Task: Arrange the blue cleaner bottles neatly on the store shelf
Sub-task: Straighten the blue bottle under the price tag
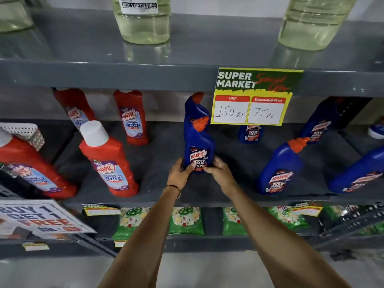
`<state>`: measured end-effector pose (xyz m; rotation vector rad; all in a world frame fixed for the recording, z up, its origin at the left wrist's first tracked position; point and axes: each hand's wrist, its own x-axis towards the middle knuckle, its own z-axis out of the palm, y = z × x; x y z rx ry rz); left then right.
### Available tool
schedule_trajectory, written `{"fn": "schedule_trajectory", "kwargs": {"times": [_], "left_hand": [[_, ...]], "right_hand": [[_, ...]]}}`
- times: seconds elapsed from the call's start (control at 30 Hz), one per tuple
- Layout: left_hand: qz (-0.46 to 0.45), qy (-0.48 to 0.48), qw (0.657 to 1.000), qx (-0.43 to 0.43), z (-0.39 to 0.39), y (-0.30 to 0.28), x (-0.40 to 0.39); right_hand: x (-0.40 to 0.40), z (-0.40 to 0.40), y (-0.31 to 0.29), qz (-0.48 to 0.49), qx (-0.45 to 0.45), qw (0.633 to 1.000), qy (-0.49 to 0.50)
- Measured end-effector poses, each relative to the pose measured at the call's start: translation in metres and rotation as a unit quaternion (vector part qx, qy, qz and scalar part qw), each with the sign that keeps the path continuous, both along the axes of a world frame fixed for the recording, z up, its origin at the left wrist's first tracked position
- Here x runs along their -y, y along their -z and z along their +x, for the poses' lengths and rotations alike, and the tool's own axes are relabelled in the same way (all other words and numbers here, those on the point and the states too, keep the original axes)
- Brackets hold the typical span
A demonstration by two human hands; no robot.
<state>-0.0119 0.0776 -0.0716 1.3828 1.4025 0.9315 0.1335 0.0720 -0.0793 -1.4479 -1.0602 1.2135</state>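
Both hands work the blue cleaner bottle (198, 148) at frame centre, on the grey middle shelf (228, 183). Left hand (179, 173) cups the btl's lower left side, thumb across the label edge; right hand (217, 169) cups the lower right, fingers curled onto the base. Both are closed around the btl, w/ nothing else held. The low two-sided grip suits turning or sliding an upright btl w/o tipping it. The btl stands upright, label facing out, orange cap (200, 123) angled up-right.

A second blue bottle (196, 109) stands directly behind it, so this looks like front-of-row alignment. More blue bottles: one at right of centre (280, 169), one at the far right edge (357, 173), two toward the back (250, 134) (324, 125), well apart and unevenly spaced. Red cleaner bottles (110, 161) fill the left half. The price tag (252, 96) hangs from the upper shelf edge.
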Motion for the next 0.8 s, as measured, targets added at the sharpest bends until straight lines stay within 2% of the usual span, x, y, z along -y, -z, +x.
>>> {"fn": "schedule_trajectory", "kwargs": {"times": [0.8], "left_hand": [[-0.005, 0.027, 1.000, 0.001, -0.015, 0.000, 0.073]], "right_hand": [[0.076, -0.006, 0.009, 0.017, 0.092, 0.996, 0.011]]}}
